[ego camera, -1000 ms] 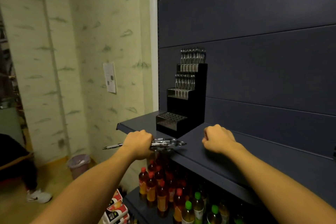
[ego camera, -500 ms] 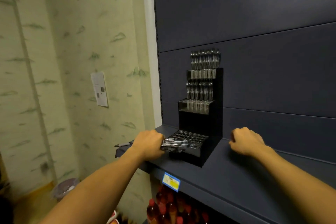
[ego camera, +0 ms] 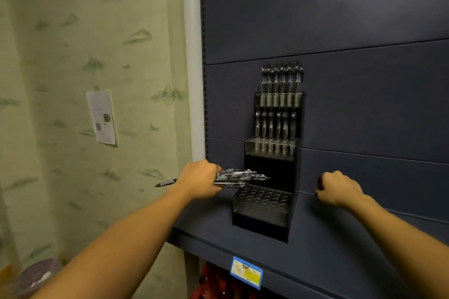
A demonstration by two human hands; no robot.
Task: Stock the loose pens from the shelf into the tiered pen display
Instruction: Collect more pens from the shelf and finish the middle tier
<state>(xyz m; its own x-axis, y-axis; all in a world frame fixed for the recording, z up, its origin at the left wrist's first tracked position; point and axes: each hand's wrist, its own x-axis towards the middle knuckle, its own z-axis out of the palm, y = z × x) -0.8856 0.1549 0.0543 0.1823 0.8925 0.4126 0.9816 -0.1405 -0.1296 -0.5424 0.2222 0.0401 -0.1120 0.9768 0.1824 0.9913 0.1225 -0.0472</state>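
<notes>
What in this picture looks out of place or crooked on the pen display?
Nothing looks damaged or spilled. The pen display stands upright on the shelf; its two upper tiers hold upright pens, while the bottom tier shows only empty holes. The left hand grips a bundle of pens lying sideways beside it.

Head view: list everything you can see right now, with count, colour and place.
Tiered black plastic pen display: one, on the shelf; top two tiers filled, bottom tier's holes empty.
Bundle of clear-barrelled pens: count unclear, in the left hand, above the bottom tier.
Dark blue metal shelf: one, below the display.
Blue-and-yellow price label: one, on the shelf edge.
White paper notice: one, on the green wall.
Red-capped bottles: blurred, below the shelf.
Left hand: grips the bundle.
Right hand: fisted, something dark inside, unclear.
</notes>
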